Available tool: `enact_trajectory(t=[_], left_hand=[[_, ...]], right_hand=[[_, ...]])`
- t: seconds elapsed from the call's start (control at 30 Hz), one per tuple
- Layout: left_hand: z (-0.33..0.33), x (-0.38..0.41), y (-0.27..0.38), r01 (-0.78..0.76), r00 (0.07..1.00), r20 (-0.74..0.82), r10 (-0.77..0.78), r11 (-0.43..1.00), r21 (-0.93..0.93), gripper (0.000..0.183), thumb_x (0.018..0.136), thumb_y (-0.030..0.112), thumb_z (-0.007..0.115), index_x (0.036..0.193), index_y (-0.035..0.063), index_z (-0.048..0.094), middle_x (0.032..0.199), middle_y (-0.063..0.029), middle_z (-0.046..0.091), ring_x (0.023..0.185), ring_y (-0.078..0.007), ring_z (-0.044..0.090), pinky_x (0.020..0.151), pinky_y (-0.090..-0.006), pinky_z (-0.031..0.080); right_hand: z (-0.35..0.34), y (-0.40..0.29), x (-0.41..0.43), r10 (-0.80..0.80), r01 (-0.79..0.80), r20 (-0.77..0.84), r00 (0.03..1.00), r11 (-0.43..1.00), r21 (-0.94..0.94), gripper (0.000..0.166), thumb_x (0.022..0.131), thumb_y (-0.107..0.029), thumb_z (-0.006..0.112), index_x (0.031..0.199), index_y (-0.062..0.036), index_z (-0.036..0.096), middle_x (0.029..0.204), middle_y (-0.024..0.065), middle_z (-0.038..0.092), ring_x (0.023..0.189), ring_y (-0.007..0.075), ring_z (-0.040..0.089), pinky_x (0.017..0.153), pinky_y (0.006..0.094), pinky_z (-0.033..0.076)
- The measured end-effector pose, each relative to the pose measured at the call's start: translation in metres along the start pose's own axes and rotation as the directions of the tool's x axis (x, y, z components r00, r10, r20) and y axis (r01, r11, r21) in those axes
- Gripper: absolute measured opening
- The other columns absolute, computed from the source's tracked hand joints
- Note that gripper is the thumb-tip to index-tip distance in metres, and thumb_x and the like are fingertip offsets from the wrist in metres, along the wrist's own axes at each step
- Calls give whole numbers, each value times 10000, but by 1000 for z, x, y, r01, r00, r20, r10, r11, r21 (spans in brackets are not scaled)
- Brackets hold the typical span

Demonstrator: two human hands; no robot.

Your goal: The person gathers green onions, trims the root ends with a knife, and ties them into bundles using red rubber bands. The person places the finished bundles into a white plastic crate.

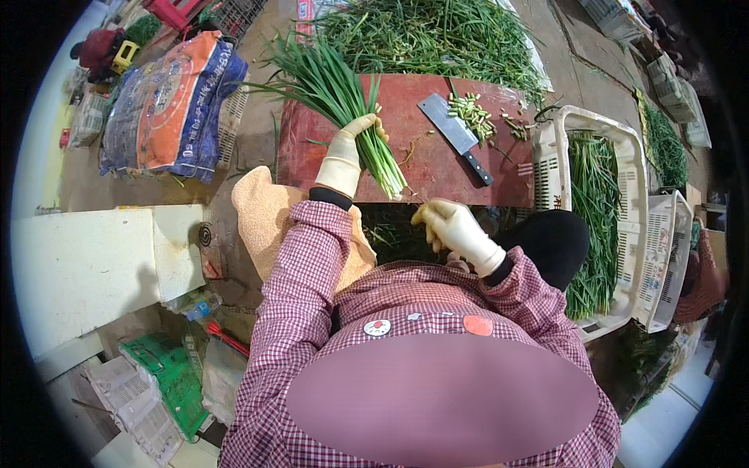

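Observation:
My left hand [351, 137], in a cream rubber glove, is closed around a bunch of leafy green chives [327, 82]. The pale cut ends [395, 184] point towards me, over the near edge of a red board [404, 164]. My right hand [453, 225], gloved alike, hovers just off that edge, near the stem ends. Its fingers are loosely bent and no held thing shows; the thumb is partly hidden. On the board lies a cleaver [450, 126] with a black handle [478, 168]. Short cut stem pieces [477, 114] are heaped against its blade.
Loose greens [433, 38] cover a sheet beyond the board. To the right stands a white plastic crate [632, 175] holding long greens [591, 228]. A stuffed orange-and-blue woven sack [169, 111] sits at left. Nearer are a white panel [88, 263] and a green crate [169, 380].

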State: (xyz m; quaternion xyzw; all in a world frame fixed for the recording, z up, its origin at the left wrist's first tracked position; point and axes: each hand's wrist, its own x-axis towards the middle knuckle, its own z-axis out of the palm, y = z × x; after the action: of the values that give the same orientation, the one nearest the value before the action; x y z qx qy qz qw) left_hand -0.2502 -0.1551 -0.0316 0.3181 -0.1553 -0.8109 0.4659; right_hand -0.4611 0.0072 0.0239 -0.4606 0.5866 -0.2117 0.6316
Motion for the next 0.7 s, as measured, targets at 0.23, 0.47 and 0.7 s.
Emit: enact_trajectory(t=[0.23,0.47,0.7], left_hand=[[-3,6,-14,69,963,-267,-28,987,145,161,892,165,705,963,21,700,780,-74,698,668,-212,681,605,-335,562],[-4,2,-32,-84,921,-336,199,941,328,182,795,74,769,930,-13,683,752,-102,696,604,-212,671,545,-335,540],[-32,14,18,-309,805,-337,488,831,463,206,776,33,762,946,-23,661,801,-113,698,608,-225,676,552,-348,547]], right_hand=[[28,-40,49,-559,323,-86,825,591,-739,360,913,-433,651,903,-76,611,736,169,670,724,378,680,628,475,523],[12,-16,62,-414,295,42,909,569,-768,246,921,-323,632,885,-83,670,721,180,658,694,394,656,633,480,528],[-16,38,49,-373,326,148,916,479,-815,209,895,-245,599,1005,-103,707,843,176,696,828,366,688,750,455,550]])
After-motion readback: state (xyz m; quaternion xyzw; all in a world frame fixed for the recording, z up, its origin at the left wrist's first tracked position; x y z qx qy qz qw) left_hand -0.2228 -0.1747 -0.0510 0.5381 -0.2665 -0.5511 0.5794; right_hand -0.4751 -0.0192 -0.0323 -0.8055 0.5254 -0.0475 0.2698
